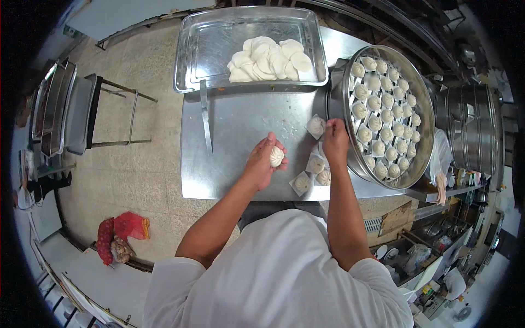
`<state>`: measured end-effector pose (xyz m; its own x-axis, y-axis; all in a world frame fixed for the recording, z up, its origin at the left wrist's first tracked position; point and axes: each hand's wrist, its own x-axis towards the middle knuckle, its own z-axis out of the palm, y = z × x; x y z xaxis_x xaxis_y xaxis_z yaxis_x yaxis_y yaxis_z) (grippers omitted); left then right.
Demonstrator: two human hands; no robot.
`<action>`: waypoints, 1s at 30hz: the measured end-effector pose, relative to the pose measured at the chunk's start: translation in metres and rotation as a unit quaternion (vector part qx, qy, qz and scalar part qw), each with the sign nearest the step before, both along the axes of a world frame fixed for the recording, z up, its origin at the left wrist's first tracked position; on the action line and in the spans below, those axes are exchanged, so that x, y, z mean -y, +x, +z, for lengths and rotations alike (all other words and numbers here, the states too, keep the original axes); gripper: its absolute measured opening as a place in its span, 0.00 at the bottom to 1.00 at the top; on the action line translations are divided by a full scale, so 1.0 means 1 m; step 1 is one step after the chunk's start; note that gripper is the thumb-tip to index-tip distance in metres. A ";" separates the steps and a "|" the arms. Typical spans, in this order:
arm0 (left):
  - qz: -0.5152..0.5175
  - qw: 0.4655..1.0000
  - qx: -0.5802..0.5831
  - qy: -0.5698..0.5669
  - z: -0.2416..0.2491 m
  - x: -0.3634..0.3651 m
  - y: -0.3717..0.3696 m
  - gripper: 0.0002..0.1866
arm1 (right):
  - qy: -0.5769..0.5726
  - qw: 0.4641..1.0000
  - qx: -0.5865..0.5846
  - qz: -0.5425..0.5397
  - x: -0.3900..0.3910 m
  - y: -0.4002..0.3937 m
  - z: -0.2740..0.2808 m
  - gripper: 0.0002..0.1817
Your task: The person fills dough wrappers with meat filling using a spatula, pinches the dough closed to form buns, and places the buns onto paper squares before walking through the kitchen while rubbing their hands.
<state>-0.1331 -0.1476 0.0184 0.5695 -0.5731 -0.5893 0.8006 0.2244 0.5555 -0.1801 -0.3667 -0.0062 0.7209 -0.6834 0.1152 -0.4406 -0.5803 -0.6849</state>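
Note:
My left hand (262,161) is closed around a pleated bun (276,157), its folded top facing up. My right hand (335,143) is beside the steamer's left wall, its fingertips pinched together; what they hold, if anything, is hidden. Just left of those fingertips, one bun (316,126) sits on a square of paper. Below the right hand several more buns on paper squares, such as this bun (301,183), lie close together on the metal table (240,117). The round steamer (428,158) at the right holds many small pleated buns in rows.
A metal tray (205,52) with a heap of flat dough wrappers (268,59) stands at the table's back. A long flat metal blade (205,117) lies left of centre. Stacked steamers (465,126) stand far right. Red net bags (117,232) lie on the floor at left.

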 end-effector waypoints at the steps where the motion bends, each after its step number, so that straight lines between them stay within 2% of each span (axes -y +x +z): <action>1: 0.005 1.000 -0.001 -0.003 0.000 0.002 0.000 0.22 | 0.032 0.999 0.015 -0.006 0.000 -0.003 0.002 0.05; 5: -0.012 1.000 0.003 -0.005 -0.002 0.011 -0.001 0.22 | 0.012 1.000 -0.028 0.004 0.001 -0.005 0.003 0.06; 7: -0.020 1.000 0.005 -0.004 0.002 0.015 -0.001 0.22 | -0.084 0.995 -0.033 0.049 0.002 0.002 -0.002 0.06; 16: -0.020 1.000 0.005 0.002 0.001 0.010 0.000 0.22 | -0.057 0.991 -0.122 0.018 0.000 0.017 -0.008 0.06; 20: -0.011 1.000 -0.014 -0.006 -0.003 0.008 0.001 0.21 | -0.068 0.990 -0.111 0.046 0.004 0.014 -0.013 0.06; 23: -0.013 1.000 -0.002 -0.011 -0.003 0.008 0.003 0.22 | -0.054 0.995 -0.053 0.062 0.009 0.005 -0.015 0.06; 26: -0.009 1.000 -0.013 -0.006 -0.001 0.010 0.006 0.22 | -0.014 0.999 -0.024 0.045 0.006 -0.005 -0.003 0.07; 28: -0.008 1.000 -0.014 -0.008 -0.002 0.014 0.008 0.22 | 0.226 0.974 -0.011 0.005 0.004 -0.008 0.005 0.08; 29: -0.008 1.000 -0.016 -0.010 -0.003 0.016 0.009 0.22 | 0.225 0.974 -0.012 0.005 0.002 -0.010 0.009 0.08; 30: -0.009 1.000 -0.017 -0.011 -0.004 0.018 0.009 0.22 | 0.309 0.951 0.022 0.001 -0.002 -0.010 0.018 0.08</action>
